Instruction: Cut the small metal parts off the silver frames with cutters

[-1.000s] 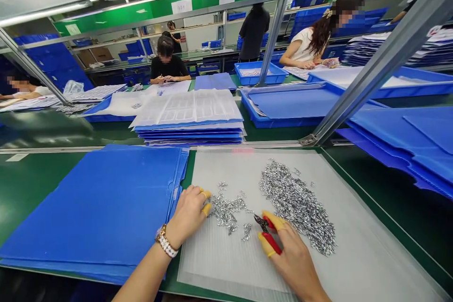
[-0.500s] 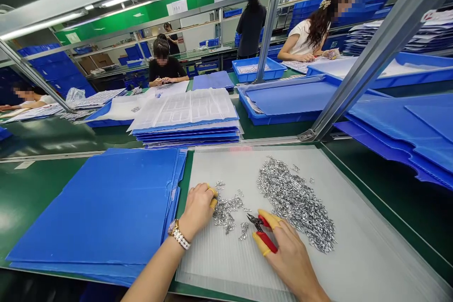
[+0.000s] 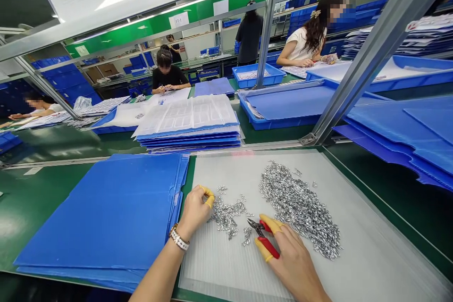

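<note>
The right hand (image 3: pixel 292 259) clenches red-handled side cutters (image 3: pixel 269 247) beside a large heap of metal pieces (image 3: pixel 299 207); the left hand (image 3: pixel 194 210), fingers curled, grasp unclear, rests by a smaller cluster of metal pieces (image 3: pixel 226 212).

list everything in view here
ribbed plastic mat: one, translucent, on the green bench
small metal pieces: many, silver, two piles on the mat
corrugated plastic sheets: stack, blue, left of the mat
printed sheets: stack, white, beyond the mat
plastic trays: several, blue, farther back
co-workers: five, farther back
wire cutters: one, red, in right hand
wristwatch: one, gold, left wrist
left hand: one, yellow finger cots, by smaller pile
right hand: one, yellow cots, gripping cutters
</note>
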`<state>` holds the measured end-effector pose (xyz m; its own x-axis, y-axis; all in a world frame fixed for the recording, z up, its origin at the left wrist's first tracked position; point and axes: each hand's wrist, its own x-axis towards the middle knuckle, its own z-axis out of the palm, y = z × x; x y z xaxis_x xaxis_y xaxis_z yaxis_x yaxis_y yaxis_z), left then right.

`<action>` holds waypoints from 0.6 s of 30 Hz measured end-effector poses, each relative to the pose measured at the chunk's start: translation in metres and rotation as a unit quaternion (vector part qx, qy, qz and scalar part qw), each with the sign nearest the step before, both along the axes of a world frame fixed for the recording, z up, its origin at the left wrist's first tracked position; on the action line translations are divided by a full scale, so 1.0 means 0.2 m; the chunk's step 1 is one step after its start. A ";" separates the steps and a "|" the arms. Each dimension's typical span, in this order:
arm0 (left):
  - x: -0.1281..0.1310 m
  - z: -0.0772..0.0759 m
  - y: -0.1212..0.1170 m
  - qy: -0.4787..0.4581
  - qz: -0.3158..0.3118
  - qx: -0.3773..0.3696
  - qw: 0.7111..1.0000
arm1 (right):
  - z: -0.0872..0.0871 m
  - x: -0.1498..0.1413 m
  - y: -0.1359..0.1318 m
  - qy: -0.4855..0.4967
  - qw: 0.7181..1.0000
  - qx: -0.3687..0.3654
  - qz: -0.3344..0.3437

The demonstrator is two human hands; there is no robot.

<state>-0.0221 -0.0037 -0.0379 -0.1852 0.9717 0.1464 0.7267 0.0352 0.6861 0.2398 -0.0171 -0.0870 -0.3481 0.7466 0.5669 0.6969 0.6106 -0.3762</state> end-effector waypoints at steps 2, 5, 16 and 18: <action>-0.01 -0.01 0.01 -0.031 0.009 -0.002 0.999 | 0.00 0.00 0.00 -0.004 1.000 -0.001 0.001; -0.02 -0.04 0.02 -0.076 0.019 -0.012 0.997 | -0.01 0.00 0.00 -0.012 1.000 -0.008 0.002; -0.04 -0.07 0.03 -0.130 0.032 -0.023 0.991 | -0.02 -0.01 0.00 -0.023 1.000 0.003 -0.007; -0.04 -0.07 0.03 -0.122 0.032 -0.025 0.992 | -0.02 -0.01 0.00 -0.021 1.000 -0.002 -0.005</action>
<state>-0.0301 0.0023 -0.0512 -0.2703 0.9619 0.0411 0.5344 0.1144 0.8375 0.2384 -0.0177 -0.0904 -0.3643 0.7522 0.5490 0.7187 0.6020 -0.3479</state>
